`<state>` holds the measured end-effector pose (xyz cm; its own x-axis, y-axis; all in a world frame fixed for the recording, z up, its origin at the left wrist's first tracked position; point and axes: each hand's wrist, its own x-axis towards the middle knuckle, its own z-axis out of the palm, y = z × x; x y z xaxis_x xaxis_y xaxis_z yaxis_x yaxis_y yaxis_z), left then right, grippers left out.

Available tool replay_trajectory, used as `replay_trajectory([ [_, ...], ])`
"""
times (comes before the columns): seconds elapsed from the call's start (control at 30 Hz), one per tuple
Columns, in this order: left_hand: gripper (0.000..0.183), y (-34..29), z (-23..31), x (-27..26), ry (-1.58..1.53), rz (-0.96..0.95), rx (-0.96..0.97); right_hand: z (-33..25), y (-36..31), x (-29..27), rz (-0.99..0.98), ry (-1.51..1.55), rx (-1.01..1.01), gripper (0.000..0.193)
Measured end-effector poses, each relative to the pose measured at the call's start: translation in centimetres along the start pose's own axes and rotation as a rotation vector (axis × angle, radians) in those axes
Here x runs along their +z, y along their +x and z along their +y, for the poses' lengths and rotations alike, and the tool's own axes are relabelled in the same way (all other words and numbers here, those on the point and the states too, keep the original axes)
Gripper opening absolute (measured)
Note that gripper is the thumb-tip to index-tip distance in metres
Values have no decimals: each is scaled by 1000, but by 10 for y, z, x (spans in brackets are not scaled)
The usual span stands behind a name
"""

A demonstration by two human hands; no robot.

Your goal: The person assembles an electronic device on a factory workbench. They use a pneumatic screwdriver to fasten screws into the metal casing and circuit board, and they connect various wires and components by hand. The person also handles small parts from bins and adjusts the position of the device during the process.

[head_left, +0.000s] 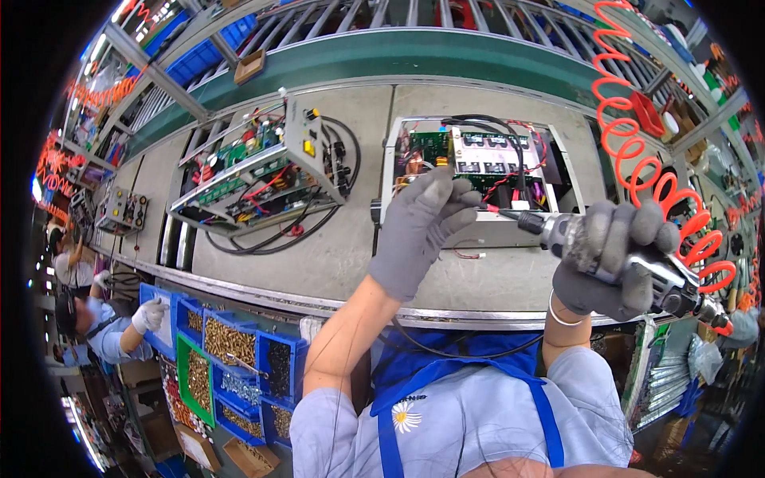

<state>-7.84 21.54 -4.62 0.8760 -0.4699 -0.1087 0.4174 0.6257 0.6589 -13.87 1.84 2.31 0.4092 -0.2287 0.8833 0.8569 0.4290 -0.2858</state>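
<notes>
My right hand (617, 255), in a grey glove, is wrapped round a pneumatic screwdriver (558, 231). The tool lies roughly level, its red-sleeved bit pointing left. Close to the bit's tip, my grey-gloved left hand (422, 227) has its fingers pinched together; whatever they hold is too small to name. Both hands are over the near side of an open metal chassis (388, 171). Inside it are green circuit boards (426, 143), a pale plate with dark components, and black and red wires.
A second chassis (319, 163) with coiled black cable stands left on the bench. A red coiled air hose (633, 151) hangs at right. Blue bins (231, 338) of screws sit front left. A roller conveyor (382, 16) runs behind. Co-workers, one with a gloved hand (149, 315), are far left.
</notes>
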Motion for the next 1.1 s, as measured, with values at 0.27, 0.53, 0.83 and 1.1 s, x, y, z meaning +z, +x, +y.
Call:
replay_trajectory([
  [0.27,64,165,5,-16,1632,-134,947,10,66,-64,-12,-237,-132,40],
  [0.53,38,166,15,-27,1731,-396,551,98,99,-106,31,-401,109,23],
  [0.83,47,152,36,-2,1745,-29,130,177,106,-125,89,-341,513,31],
  [1.1,61,190,36,-70,1838,-62,312,189,123,-121,137,-266,716,26],
])
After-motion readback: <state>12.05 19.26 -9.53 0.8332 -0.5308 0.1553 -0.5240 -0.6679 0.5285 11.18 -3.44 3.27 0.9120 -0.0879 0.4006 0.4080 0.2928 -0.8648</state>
